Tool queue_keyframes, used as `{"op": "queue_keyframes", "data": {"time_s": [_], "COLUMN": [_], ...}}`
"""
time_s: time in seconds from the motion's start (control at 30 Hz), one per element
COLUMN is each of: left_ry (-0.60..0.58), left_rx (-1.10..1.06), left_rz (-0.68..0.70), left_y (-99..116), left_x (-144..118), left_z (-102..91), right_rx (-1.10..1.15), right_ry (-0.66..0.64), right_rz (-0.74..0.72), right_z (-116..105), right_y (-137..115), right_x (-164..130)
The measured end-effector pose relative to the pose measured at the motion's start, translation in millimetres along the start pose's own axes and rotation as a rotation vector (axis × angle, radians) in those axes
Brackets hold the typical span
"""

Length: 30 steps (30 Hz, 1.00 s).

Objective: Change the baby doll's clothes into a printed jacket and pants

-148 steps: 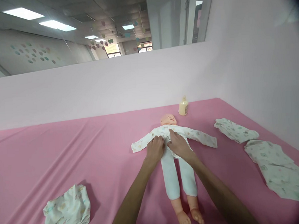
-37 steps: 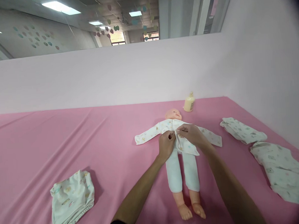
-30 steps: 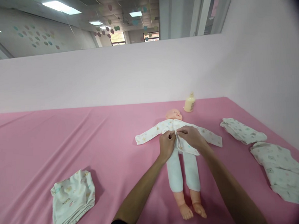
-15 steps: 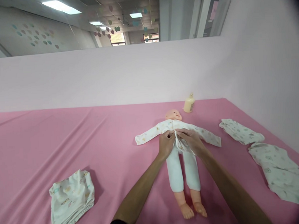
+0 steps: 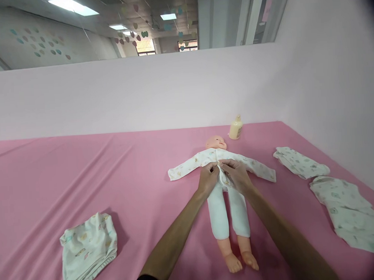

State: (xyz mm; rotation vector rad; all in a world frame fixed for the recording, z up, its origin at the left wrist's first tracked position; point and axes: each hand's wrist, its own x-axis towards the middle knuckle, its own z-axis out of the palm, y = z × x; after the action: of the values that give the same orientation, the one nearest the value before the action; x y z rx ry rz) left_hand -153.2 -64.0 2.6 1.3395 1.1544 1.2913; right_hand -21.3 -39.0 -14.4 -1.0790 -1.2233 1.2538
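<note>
A baby doll (image 5: 233, 254) lies on its back on the pink sheet, its head toward the wall and its bare feet toward me. It wears a white printed long-sleeved top (image 5: 206, 156) with both sleeves spread out; its legs are white down to the shins. My left hand (image 5: 208, 177) pinches the front edge of the top at the doll's chest. Close beside it, my right hand (image 5: 236, 173) pinches the opposite edge at the middle seam. The fingertips nearly meet, and any fastener between them is too small to make out.
Folded printed cloth (image 5: 89, 251) lies at the left front. To the right are a smaller printed garment (image 5: 301, 162) and a larger one (image 5: 347, 211). A pale yellow pump bottle (image 5: 235, 128) stands beyond the doll's head. White padded walls (image 5: 125, 97) border the pink sheet (image 5: 138, 171).
Both hands stay at the doll's chest with hardly any movement of the fingers. The whole view has shifted very slightly.
</note>
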Motion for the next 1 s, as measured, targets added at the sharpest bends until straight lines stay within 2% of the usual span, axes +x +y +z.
{"op": "queue_keyframes", "data": {"time_s": [0.13, 0.33, 0.53, 0.7, 0.87, 1.0], "left_ry": [-0.065, -0.007, -0.035, -0.061, -0.039, -0.034], "left_rx": [-0.1, -0.252, -0.011, 0.148, 0.217, 0.249], "left_rz": [-0.143, -0.28, -0.165, -0.03, -0.03, -0.019], "left_y": [2.1, -0.3, 6.8, -2.1, -6.9, -6.2], "left_x": [5.6, 10.3, 4.4, 6.6, 8.3, 8.3], "left_z": [-6.7, -9.9, -9.6, -6.6, -4.2, -4.6], "right_rx": [-0.082, -0.314, -0.544, -0.645, -0.672, -0.669], "right_ry": [0.013, 0.033, 0.025, 0.02, 0.005, -0.002], "right_rz": [-0.08, -0.202, -0.392, -0.484, -0.565, -0.563], "right_z": [3.6, 7.5, 1.7, -3.0, -3.2, -2.5], "right_y": [0.1, -2.9, -3.8, -1.4, 1.0, -1.6], "right_x": [-3.6, -10.2, -16.3, -21.1, -21.7, -23.5]}}
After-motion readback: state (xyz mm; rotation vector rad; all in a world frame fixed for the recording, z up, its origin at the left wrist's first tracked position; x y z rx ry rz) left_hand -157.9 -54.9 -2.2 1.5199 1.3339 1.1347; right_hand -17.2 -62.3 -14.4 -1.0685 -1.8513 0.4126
